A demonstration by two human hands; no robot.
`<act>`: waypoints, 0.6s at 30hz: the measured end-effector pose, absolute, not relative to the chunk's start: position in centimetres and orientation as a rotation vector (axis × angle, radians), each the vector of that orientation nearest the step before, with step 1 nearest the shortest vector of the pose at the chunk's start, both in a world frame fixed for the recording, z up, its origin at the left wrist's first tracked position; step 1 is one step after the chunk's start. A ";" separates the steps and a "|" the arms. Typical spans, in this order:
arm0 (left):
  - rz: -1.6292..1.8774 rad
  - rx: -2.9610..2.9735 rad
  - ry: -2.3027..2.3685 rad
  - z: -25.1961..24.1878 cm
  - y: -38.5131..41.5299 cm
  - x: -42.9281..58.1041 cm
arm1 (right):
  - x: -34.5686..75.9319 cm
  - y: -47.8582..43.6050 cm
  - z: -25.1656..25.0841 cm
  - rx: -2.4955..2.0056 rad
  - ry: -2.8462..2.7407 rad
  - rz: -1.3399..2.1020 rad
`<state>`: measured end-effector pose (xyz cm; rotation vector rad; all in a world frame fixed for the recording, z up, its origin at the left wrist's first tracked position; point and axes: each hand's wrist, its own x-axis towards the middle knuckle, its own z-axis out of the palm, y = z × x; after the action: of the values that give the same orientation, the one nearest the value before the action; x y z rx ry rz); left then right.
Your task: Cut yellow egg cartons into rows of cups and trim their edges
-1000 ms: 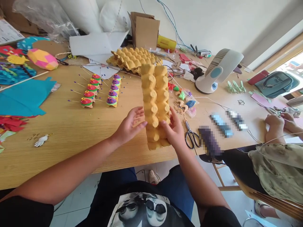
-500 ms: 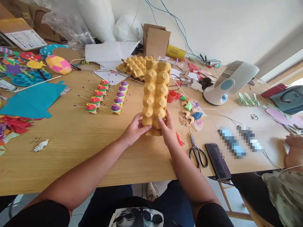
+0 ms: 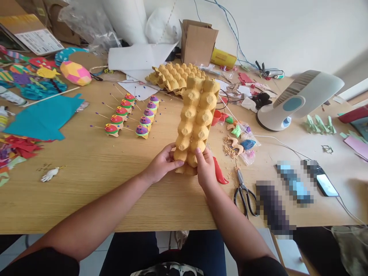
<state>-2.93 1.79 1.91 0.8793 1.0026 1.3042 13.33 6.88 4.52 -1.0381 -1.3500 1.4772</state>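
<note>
A yellow egg carton piece (image 3: 195, 119), two rows of cups wide, stands tilted in front of me above the table. My left hand (image 3: 162, 163) grips its lower left corner, thumb on the front. On the lower right edge my right hand (image 3: 206, 165) is closed round it, thumb pressed against a cup; the other fingertips are hidden behind. Left of the carton sit two painted egg-carton caterpillars, one red and green (image 3: 117, 119), one purple and green (image 3: 148, 117), with pin-like sticks poking out. Behind it lie more yellow egg trays (image 3: 172, 74).
Black-handled scissors (image 3: 244, 191) and a red curved object (image 3: 220, 172) lie near my right forearm. Bags of coloured clay (image 3: 247, 145), a white fan (image 3: 296, 103) and blurred phone-like items are farther right. Blue paper (image 3: 46, 117) and a small white hand figure (image 3: 50, 174) lie left.
The egg carton's top has leaned to the right, and the carton sits slightly lower in view. Both hands still hold it. My view has shifted, and the person's hand at right is no longer visible.
</note>
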 end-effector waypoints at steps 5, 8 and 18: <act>1.308 0.883 0.961 1.8 1.5 -3.3 | 13.1 6.6 4.7 -1.029 -1.331 1.488; 1.317 0.902 0.953 1.7 1.5 -3.3 | 12.9 6.4 4.8 -1.017 -1.324 1.487; 1.353 0.991 0.945 1.8 1.6 -3.0 | 14.0 8.0 4.6 -0.892 -1.262 1.624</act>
<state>-3.02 1.60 1.85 0.9905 0.9447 1.3525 14.00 7.98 4.60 -0.8923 -1.2619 1.6245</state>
